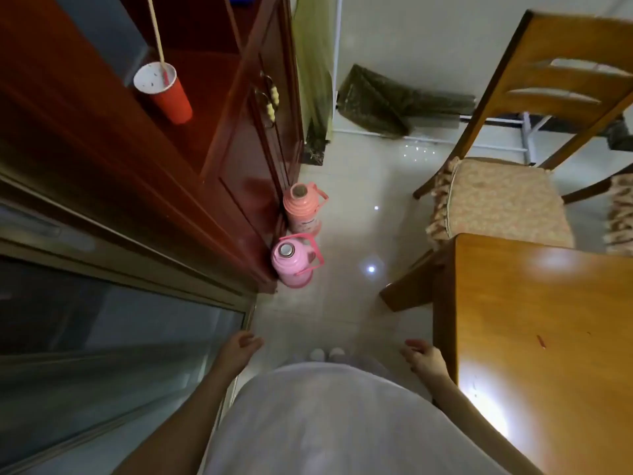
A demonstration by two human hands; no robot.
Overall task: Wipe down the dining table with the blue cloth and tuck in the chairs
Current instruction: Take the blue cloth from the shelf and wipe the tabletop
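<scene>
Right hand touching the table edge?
Cannot tell. Head view: the right hand hangs right beside the side edge of the table; neither gap nor contact shows plainly.

Cushioned chair (pixel 500 197) at wooden table (pixel 531 337) end

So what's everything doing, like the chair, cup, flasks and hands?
Chair: seat mostly out from the table.
Red cup: upright on the shelf, stick inside.
Near pink flask: upright, closed.
Far pink flask: upright, closed.
Left hand: empty, fingers relaxed.
Right hand: empty, fingers loosely curled.
</scene>
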